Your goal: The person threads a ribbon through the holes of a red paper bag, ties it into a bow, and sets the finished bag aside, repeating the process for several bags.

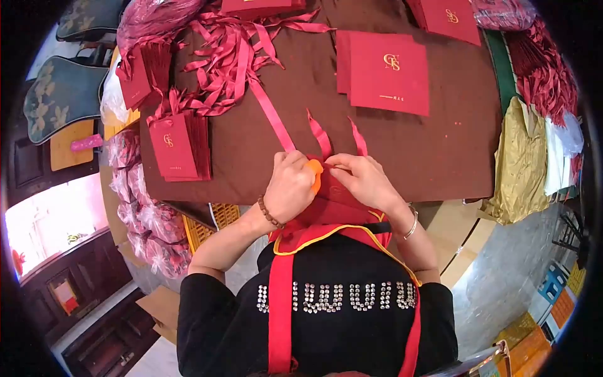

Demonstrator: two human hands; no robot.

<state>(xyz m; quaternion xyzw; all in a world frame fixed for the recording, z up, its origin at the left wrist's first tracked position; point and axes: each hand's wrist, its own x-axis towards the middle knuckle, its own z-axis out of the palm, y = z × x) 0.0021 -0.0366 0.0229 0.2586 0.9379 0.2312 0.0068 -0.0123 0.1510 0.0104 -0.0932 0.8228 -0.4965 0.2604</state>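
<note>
Evidently both hands are busy at the near edge of the table [446, 154], which is covered in brown cloth. The left hand [290, 186], with a beaded bracelet [270, 215] on its wrist, is closed around an orange tool [316, 176]; most of the tool is hidden in the fist. The right hand [364, 180], below which a metal bangle [411, 226] circles the wrist, has thumb and fingers pinched on the upper part of a red bag [330, 204]; whether paper or ribbon lies between the fingertips is too small to tell. The bag is between the hands and the person's red apron [281, 308], partly covered by both. Two short ribbon ends [319, 135] stand up just beyond the hands, and a long ribbon [271, 113] runs from a tangled ribbon pile [235, 63] down to the left hand. Left of the pile's lower end, a stack of red bags [171, 147] with gold print lies near the table's edge. Flat red bags [389, 78] overlap farther off to the right, and a gold plastic bag [520, 160] hangs at the right corner.
</note>
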